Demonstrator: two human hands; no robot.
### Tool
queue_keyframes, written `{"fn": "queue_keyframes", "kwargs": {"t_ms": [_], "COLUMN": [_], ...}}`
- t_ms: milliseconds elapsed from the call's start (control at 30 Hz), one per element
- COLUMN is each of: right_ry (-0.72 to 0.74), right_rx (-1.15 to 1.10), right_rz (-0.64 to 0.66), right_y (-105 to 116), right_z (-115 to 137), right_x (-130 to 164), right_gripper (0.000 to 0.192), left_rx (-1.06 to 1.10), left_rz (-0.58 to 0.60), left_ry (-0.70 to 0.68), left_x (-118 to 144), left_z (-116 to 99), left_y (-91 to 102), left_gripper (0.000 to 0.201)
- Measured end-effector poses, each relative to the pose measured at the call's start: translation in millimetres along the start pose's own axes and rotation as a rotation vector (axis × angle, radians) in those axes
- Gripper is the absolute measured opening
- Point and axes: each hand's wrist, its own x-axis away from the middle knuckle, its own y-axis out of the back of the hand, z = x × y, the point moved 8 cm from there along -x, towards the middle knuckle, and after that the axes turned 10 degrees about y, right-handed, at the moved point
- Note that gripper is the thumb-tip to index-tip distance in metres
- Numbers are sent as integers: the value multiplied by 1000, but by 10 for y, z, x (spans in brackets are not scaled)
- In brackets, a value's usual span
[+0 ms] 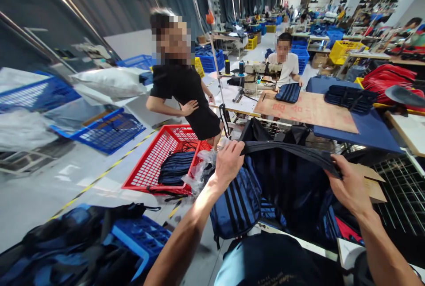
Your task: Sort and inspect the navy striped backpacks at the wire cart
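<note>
Navy cloth [292, 188], hanging from black upper edge [282, 145] between left hand [228, 160] and right hand [348, 184], just beside striped bag [232, 208]. Fingers of both pinching that edge, well apart. Probably light, soft, floppy; best gripped by firmer-looking edge.

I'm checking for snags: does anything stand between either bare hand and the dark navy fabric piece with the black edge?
Nothing visible does: the bare left hand and bare right hand directly grip opposite ends of the long black edge on the dark navy fabric piece.
</note>
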Motion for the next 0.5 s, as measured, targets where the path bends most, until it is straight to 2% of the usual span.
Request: {"fn": "queue_keyframes", "kwargs": {"t_ms": [67, 100, 133, 267, 300, 367, 500], "right_ry": [-32, -42, -55, -174, -201, -202, -114], "right_rx": [-15, -18, -16, 8, 12, -2, -64], "right_rz": [-46, -85, -130, -243, -245, -226, -216], "right_y": [56, 101, 155, 324, 338, 328, 263], "right_z": [-16, -32, -58, -240, -268, -242, -11], "right_x": [-5, -10, -14, 4, 13, 16, -28], "right_gripper": [32, 34, 37, 49, 50, 48, 45], "left_rx": [50, 109, 180, 434, 464, 472, 394], "left_rz": [-34, -13, 47, 443, 479, 401, 25], "left_ry": [11, 23, 34, 60, 77, 117, 226], "left_x": [-26, -24, -10, 178, 212, 182, -69], "left_z": [-34, -53, -75, -184, -184, -133, 22], "left_y": [29, 25, -3, -229, -259, -251, -89], "left_gripper": [11, 13, 16, 30, 34, 37, 31]}}
